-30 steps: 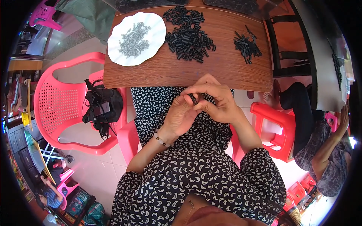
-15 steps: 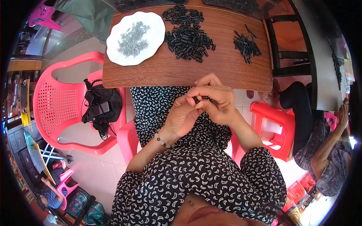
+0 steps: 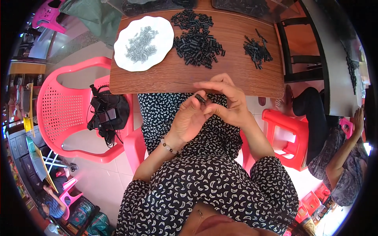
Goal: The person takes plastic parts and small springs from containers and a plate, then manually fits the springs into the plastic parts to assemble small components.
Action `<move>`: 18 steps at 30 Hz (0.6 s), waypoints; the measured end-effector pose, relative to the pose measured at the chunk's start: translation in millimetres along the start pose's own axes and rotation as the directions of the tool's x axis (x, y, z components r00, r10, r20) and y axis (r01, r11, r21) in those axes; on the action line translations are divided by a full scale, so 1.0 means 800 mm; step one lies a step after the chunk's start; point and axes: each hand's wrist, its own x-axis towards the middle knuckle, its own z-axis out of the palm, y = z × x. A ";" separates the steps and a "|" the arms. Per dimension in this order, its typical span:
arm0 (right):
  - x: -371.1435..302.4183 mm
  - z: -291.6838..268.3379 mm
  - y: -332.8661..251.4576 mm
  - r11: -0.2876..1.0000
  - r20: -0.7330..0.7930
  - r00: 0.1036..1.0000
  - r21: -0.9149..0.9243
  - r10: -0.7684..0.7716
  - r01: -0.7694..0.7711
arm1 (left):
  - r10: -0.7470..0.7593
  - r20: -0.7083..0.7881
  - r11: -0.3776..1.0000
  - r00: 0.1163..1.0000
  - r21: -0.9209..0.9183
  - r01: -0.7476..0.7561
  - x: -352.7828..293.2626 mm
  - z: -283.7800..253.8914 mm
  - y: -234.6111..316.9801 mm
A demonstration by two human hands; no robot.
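Right fingers point(image 3: 215, 85) straightened, white plate point(image 3: 165, 37) holding clear pieces point(image 3: 141, 45)

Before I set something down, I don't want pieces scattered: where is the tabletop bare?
Bare wood on the tabletop lies between the big black heap and the small black pile, and from that pile or the white plate to the near edge. Crowded: between plate and heap, by the far bins, around the right hand.
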 end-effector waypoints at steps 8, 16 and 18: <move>-0.003 -0.001 0.010 0.997 -0.027 1.000 0.077 0.004 -0.002 | 0.025 -0.056 1.000 0.998 0.006 -0.025 -0.003 -0.003 0.000; 0.005 -0.005 0.009 0.978 -0.002 0.992 -0.166 -0.125 0.123 | 0.013 -0.091 0.999 0.996 0.040 -0.010 -0.002 -0.002 0.000; 0.005 -0.004 0.010 0.976 -0.031 0.993 -0.190 -0.110 0.102 | 0.015 -0.134 0.999 0.991 0.044 -0.009 0.000 -0.004 0.000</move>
